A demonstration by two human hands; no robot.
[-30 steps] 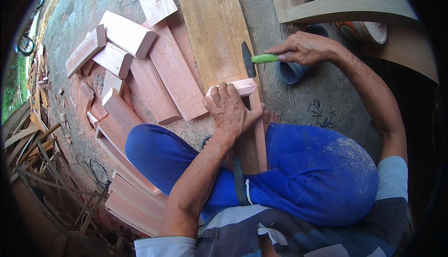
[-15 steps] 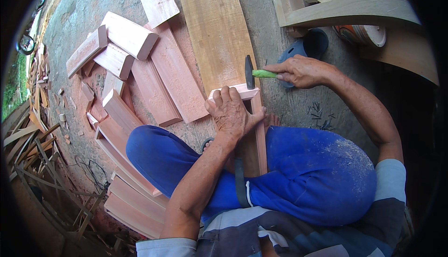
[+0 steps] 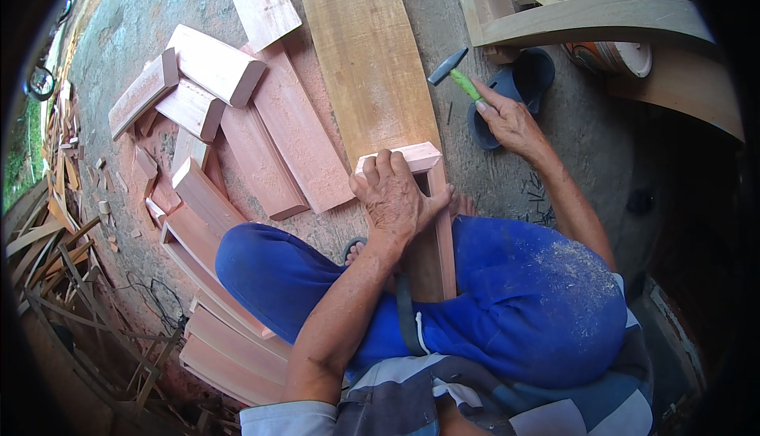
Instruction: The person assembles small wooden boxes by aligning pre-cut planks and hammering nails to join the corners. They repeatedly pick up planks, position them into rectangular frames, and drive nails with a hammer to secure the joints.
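Hammer raised to my right, frame corner pinned under my left hand.

Head view: my left hand (image 3: 398, 198) is clamped over the top corner of the pale reddish wooden frame (image 3: 431, 222), whose long side rail runs from that corner back toward my lap, between my blue-clad knees. My right hand (image 3: 511, 123) is closed around the green handle of the steel-headed hammer (image 3: 453, 70), held up and off to the right of the frame, its head pointing away from me over the concrete floor (image 3: 554, 167). The corner lies to the left of the hammer and nearer me, so my left hand is on it and my right hand is apart from it. A broad yellowish wooden plank (image 3: 364, 56) lies lengthwise just beyond the frame.
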